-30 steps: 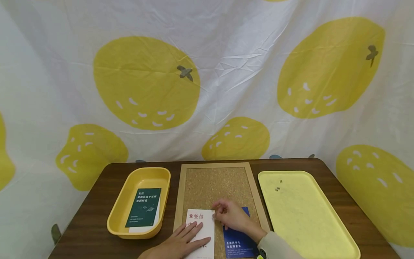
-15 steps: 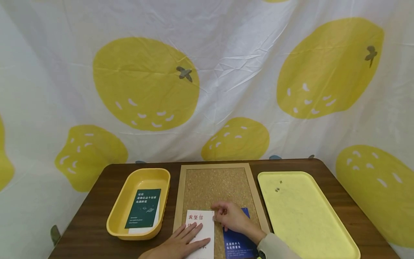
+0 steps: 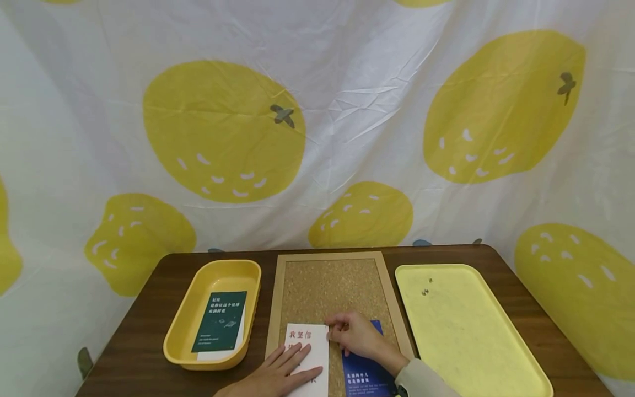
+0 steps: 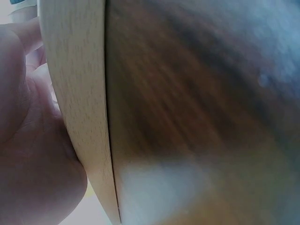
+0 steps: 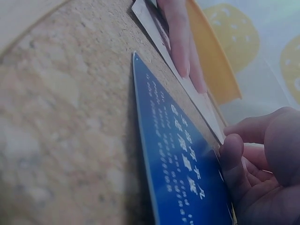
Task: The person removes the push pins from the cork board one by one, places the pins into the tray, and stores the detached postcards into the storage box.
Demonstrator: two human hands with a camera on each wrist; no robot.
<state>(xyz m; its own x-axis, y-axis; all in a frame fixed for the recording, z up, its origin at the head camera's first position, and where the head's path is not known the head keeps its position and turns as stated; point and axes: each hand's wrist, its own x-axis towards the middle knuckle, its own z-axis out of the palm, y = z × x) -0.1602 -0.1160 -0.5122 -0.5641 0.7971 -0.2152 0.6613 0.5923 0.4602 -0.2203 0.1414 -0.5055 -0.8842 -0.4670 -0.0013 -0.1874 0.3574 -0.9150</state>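
Note:
A white card (image 3: 307, 353) with red Chinese lettering lies on the left half of a cork board (image 3: 327, 281) with a light wooden frame. My left hand (image 3: 285, 370) rests on it, fingers spread straight; in the left wrist view that hand (image 4: 33, 136) shows beside the board's frame (image 4: 82, 89). With curled fingers, my right hand (image 3: 359, 336) pinches at the card's upper right corner, thumb and index fingertips together in the right wrist view; anything small between them is hidden. Under that wrist lies a blue card (image 3: 362, 368) with white lettering.
Left of the board, a yellow basin (image 3: 177, 314) holds a dark green card (image 3: 220, 322) over a white one. To the right, a pale yellow tray (image 3: 466, 325) carries a few small metal pieces (image 3: 425, 292). Behind the brown table (image 3: 144, 331) hangs a lemon-print curtain (image 3: 357, 138).
Both hands stay at nearly the same places on the white card. The head view has tilted up slightly, so everything sits a little lower in the frame.

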